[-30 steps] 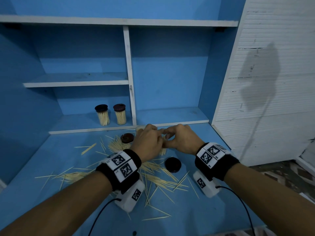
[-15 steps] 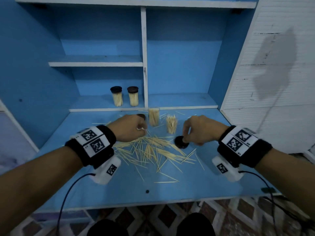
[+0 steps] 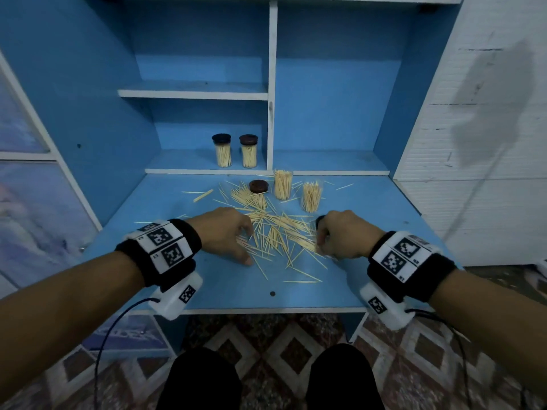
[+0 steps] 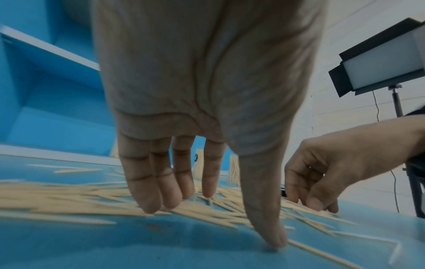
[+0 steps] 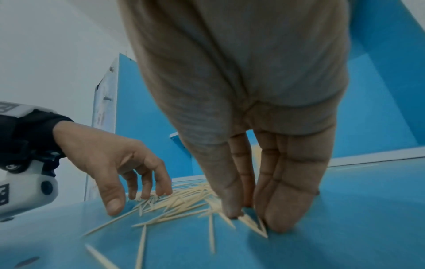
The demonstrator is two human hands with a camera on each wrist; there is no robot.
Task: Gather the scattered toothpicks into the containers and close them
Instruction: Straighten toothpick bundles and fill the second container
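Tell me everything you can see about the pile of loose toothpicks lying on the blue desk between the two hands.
The loose toothpicks are thin, pale sticks that look like wood. They lie flat, criss-crossed in a spread heap on the blue desk, with stragglers around the edges. The left hand has its fingertips down on the heap's left side, the right hand on its right side. Behind the heap stand two open containers, packed with upright toothpicks, and a dark lid.

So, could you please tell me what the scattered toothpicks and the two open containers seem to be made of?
Scattered toothpicks: probably wood or bamboo; pale, matte, thin sticks. Open containers: likely clear plastic, possibly glass; the toothpicks inside show straight through the walls.
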